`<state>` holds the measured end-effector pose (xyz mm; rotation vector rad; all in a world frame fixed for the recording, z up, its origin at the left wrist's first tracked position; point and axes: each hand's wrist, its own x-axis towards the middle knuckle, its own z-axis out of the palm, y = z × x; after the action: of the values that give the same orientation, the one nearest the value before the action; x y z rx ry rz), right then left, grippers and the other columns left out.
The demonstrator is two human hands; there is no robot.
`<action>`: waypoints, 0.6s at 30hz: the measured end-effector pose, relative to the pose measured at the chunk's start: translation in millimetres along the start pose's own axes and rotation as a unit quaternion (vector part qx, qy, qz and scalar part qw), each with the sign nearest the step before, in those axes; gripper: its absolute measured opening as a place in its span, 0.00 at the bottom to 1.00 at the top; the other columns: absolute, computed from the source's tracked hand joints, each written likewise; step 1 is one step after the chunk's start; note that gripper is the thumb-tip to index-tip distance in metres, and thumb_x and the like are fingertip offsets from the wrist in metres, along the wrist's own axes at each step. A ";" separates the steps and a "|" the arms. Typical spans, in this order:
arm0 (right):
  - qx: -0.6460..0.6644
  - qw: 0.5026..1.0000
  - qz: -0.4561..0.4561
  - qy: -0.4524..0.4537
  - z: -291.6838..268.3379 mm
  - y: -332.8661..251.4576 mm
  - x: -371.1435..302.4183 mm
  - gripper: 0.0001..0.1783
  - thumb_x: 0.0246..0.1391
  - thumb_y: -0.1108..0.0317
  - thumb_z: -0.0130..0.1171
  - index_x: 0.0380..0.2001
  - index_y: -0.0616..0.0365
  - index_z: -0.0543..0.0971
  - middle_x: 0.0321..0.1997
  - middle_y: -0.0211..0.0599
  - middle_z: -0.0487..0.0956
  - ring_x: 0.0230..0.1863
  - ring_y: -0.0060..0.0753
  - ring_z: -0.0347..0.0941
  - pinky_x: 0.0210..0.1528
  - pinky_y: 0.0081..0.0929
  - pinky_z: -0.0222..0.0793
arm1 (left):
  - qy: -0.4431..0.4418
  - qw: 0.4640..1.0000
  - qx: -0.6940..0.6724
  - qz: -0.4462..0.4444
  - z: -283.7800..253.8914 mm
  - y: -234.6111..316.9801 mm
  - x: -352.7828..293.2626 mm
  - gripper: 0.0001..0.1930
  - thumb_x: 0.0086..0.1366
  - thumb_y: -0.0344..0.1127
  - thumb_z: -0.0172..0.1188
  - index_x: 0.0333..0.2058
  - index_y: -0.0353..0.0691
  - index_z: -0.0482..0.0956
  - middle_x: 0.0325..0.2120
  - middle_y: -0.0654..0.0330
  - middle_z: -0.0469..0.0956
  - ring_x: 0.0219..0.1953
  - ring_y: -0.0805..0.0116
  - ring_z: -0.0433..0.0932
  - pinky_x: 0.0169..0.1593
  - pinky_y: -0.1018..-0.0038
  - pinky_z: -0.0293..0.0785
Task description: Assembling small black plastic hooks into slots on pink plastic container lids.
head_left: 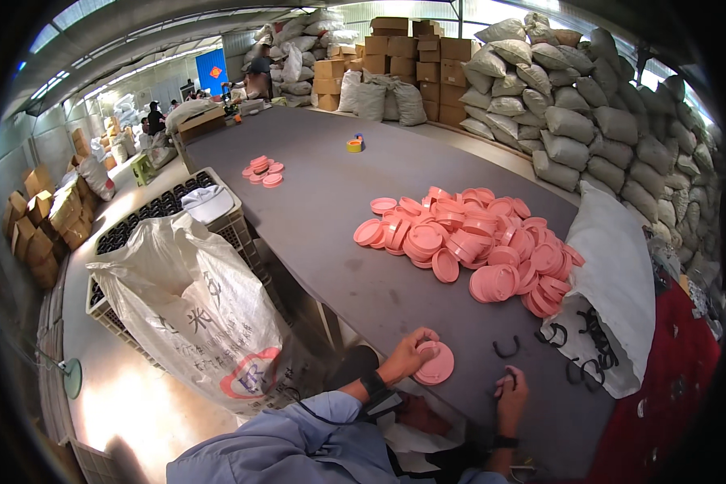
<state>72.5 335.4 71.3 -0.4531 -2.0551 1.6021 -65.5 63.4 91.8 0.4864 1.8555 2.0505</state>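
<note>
My left hand (pixel 411 356) is closed on the edge of a round pink plastic lid (pixel 436 365), held flat at the near edge of the grey table. To its right, my right hand (pixel 511 397) pinches a small black curved piece, mostly hidden by the fingers. One black C-shaped piece (pixel 506 349) lies on the table just beyond that hand. Several more black curved pieces (pixel 593 359) spill from the mouth of a white woven sack (pixel 617 278) at the right. Beyond both hands spreads a large heap of pink lids (pixel 468 234).
A smaller group of pink lids (pixel 263 170) lies at the table's far left, and yellow tape (pixel 354 146) farther back. Left of the table, an open white sack (pixel 194 298) leans by a crate (pixel 218 173) of black parts. Stacked sacks (pixel 573 121) and cartons (pixel 387 52) line the back.
</note>
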 end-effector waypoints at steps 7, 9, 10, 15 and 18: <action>-0.075 0.995 -0.051 0.049 10.7 8.6 -13.0 0.16 0.63 0.77 0.48 0.50 0.65 0.81 0.29 0.36 0.79 0.23 0.22 0.72 0.29 0.25 0.70 | -0.011 0.999 -0.040 -0.028 -5.0 -2.1 -18.5 0.12 0.69 0.34 0.68 0.47 0.38 0.80 0.40 0.65 0.81 0.44 0.78 0.77 0.49 0.76 0.76; -0.095 0.992 -0.061 0.058 12.0 7.9 -13.6 0.16 0.63 0.77 0.48 0.49 0.65 0.81 0.29 0.37 0.79 0.23 0.23 0.73 0.29 0.26 0.70 | -0.013 0.999 -0.028 -0.042 -8.9 5.3 -23.7 0.12 0.69 0.35 0.68 0.48 0.37 0.81 0.41 0.64 0.82 0.44 0.78 0.79 0.49 0.76 0.77; -0.103 0.991 -0.059 0.059 12.3 6.3 -13.9 0.16 0.62 0.77 0.48 0.49 0.65 0.81 0.29 0.37 0.79 0.22 0.24 0.73 0.29 0.27 0.70 | -0.018 0.996 -0.062 -0.065 -10.1 8.7 -26.4 0.13 0.69 0.35 0.69 0.48 0.36 0.83 0.41 0.64 0.83 0.45 0.77 0.79 0.50 0.76 0.77; -0.102 0.990 -0.072 0.065 12.9 11.1 -14.9 0.16 0.61 0.78 0.49 0.48 0.65 0.81 0.29 0.38 0.80 0.22 0.26 0.73 0.29 0.28 0.71 | -0.034 0.990 -0.097 -0.098 -18.1 11.2 -35.3 0.17 0.69 0.35 0.69 0.53 0.33 0.83 0.47 0.62 0.84 0.48 0.74 0.80 0.53 0.75 0.78; -0.105 0.988 -0.087 0.065 13.0 9.5 -15.9 0.15 0.62 0.78 0.49 0.48 0.65 0.81 0.29 0.38 0.80 0.22 0.26 0.73 0.29 0.28 0.71 | -0.032 0.991 -0.094 -0.088 -19.2 10.2 -39.7 0.17 0.69 0.35 0.69 0.53 0.33 0.83 0.47 0.61 0.84 0.49 0.74 0.80 0.54 0.75 0.77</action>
<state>77.8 318.9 56.9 -0.4255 -2.1104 1.2290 -39.3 27.1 99.0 0.3236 1.5869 2.0401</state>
